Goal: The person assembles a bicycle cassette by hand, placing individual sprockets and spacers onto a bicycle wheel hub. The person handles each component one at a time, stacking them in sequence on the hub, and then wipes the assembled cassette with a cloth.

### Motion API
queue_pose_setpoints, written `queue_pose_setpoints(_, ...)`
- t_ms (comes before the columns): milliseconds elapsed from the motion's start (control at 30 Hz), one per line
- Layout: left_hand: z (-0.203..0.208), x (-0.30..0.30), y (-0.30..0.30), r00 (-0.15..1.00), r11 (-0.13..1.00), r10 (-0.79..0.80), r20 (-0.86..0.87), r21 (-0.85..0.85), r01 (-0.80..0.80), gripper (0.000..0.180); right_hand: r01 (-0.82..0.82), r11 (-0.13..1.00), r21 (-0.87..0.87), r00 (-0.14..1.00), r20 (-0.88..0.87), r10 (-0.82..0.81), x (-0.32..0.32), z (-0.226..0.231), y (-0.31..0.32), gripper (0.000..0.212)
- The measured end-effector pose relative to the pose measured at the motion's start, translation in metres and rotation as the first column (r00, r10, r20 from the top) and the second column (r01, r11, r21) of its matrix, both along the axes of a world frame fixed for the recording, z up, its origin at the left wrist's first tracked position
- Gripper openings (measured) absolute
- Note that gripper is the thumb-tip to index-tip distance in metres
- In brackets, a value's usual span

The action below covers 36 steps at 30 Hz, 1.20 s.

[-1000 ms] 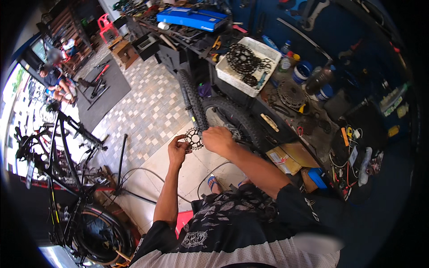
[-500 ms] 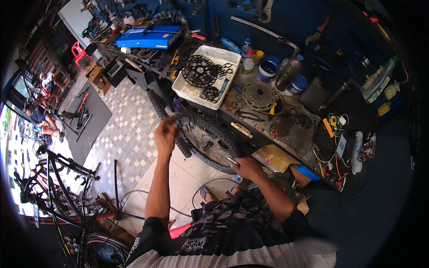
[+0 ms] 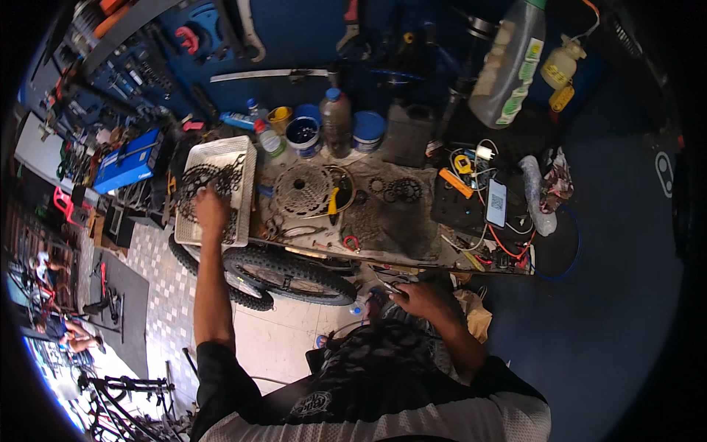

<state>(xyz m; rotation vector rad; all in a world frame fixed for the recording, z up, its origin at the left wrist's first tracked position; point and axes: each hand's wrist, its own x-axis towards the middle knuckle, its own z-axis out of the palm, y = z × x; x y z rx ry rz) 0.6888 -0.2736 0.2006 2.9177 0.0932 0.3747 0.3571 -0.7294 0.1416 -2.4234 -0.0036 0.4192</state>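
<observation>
My left hand [image 3: 212, 210] reaches over a white plastic tray [image 3: 251, 158] at the bench's left. Its fingers are drawn together among dark bicycle sprockets [image 3: 193, 180]; whether something small is between them is hidden. Low near the bench's front edge, my right hand [image 3: 421, 300] is closed around a slim silver metal tool [image 3: 390, 286], its exact kind unclear. A large cassette [image 3: 303, 188] lies right of the tray, beside a yellow-handled tool [image 3: 333, 202]. Smaller dark sprockets [image 3: 403, 191] rest on a grey cloth farther right.
Bicycle wheels with knobby tyres [image 3: 309, 289] lean below the bench edge. Behind the cassette stand a dark bottle [image 3: 336, 125] and blue tubs [image 3: 303, 138]. A phone [image 3: 496, 202] lies among cables at right. A blue box [image 3: 127, 163] is at far left; tools hang on the wall.
The view has swung right toward the bench. My left hand has gone from beside the wheel up into the tray. My right hand still grips the metal tool.
</observation>
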Motion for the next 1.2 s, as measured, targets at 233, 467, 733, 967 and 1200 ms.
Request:
queue_pose_setpoints(233, -0.014, -0.012, -0.299, 0.679, 0.661, -0.729, -0.089, -0.351, 0.663, 0.026, 0.035, 0.999, 0.013, 0.999, -0.026, -0.034, -0.001, 0.025, -0.019, 0.042)
queue_pose_setpoints(467, -0.056, -0.022, -0.387, 0.583, 0.61, -0.702, -0.409, 0.077, 0.789, 0.024, 0.185, 0.98, 0.078, 0.981, -0.077, -0.179, -0.016, 0.03, -0.035, 0.039)
queue_pose_setpoints(733, -0.063, 0.0, -0.368, 0.652, 0.721, -0.693, -0.309, -0.313, 0.618, 0.021, 0.185, 0.981, 0.056, 0.982, -0.057, -0.182, -0.025, 0.015, -0.037, 0.044)
queue_pose_setpoints(967, -0.009, 0.047, -0.303, 0.67, 0.582, -0.742, -0.002, -0.498, 0.643, 0.02, 0.153, 0.987, 0.044, 0.984, -0.096, -0.148, -0.007, 0.009, -0.038, 0.052)
queue_pose_setpoints(1200, -0.033, 0.023, -0.296, 0.482, 0.537, -0.837, -0.26, -0.217, 0.815, 0.025, 0.102, 0.993, 0.057, 0.988, -0.119, -0.095, 0.008, 0.021, -0.033, 0.051)
